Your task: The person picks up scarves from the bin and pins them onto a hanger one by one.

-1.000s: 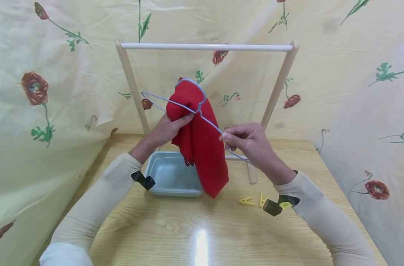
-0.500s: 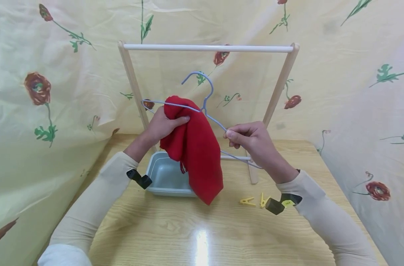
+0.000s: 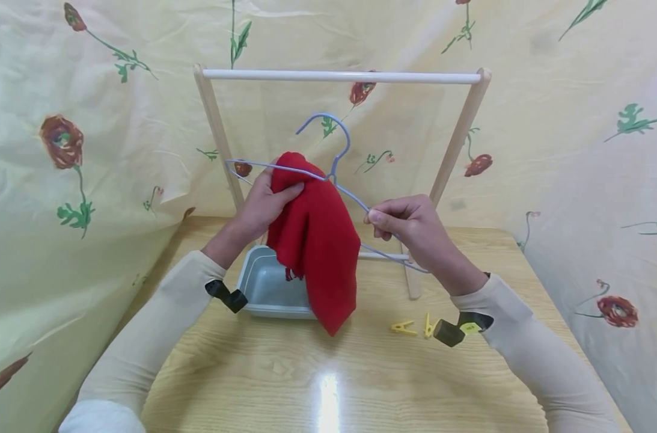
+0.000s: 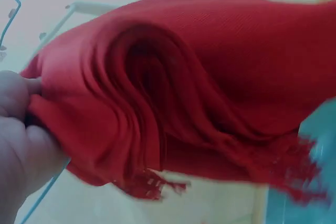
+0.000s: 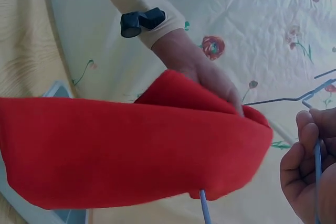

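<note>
From my end, the left hand (image 3: pixel 260 207) grips the bunched red cloth (image 3: pixel 330 252), thumb in front and fingers folded behind. The right hand (image 3: pixel 409 219) pinches the blue hanger (image 3: pixel 334 169) by its shoulder wire. The cloth seems to run behind the upper wire and in front of the lower bar, so I read this step as feeding it through the frame. The next move calls, I'd say, for drawing the folded end further over while the right hand steadies the wire; thick folds could snag. The cloth's hanging corner hides part of the grey tub (image 3: pixel 279 311). Two yellow pegs (image 3: pixel 404 328) lie right of it on the surface (image 3: pixel 252 373). Beyond, I see the rack (image 3: pixel 339 76) standing before a flowered backdrop (image 3: pixel 566 180).
</note>
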Tool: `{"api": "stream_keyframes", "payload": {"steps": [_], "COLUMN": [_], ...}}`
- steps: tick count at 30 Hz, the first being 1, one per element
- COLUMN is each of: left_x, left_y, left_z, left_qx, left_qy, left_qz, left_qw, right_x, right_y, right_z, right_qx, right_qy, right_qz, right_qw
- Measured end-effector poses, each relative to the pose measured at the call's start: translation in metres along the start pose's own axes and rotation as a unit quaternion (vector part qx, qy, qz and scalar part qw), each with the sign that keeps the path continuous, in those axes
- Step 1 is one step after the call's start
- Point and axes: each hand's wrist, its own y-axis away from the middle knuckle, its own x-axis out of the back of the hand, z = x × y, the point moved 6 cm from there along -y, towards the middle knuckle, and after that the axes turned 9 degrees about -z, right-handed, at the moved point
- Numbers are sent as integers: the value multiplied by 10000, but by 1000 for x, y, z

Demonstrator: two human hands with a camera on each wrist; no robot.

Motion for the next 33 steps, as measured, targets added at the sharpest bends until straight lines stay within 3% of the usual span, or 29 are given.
{"api": "stream_keyframes", "payload": {"steps": [3,8,10,13,16,18,22,33], "left_x": [-9,-9,-4,2,3,4,7,8], "left_y": [-4,-7,-7,-6,-3,-1,1,1], "left_z": [6,15,17,15,8,4,1,4], "left_qx": [-233,-768,-999,-1024,-607,-337,-297,-289], "left_qy": [762,1542,1608,1227,362,-220,-831,-1588], "left_qz": [-39,450,673,899,935,933,1015,879], "left_qw": [9968,9840,9796,9830,9931,9948,9909,9830], "right_x": [-4,-9,-8,-5,-3,-2,-3,-2], "right_y": [0,3,3,3,2,3,3,2], "right_z": [-1,0,-1,-3,-4,-4,-4,-4], "right_qx": [-12,-40,4,79,71,42,7,4], "right_qy": [-108,-117,-132,-155,-120,-98,-88,22], "right_qz": [-110,-293,-285,-252,-206,-168,-211,-155], "right_qw": [9999,9995,9995,9995,9997,9998,9997,9999]}}
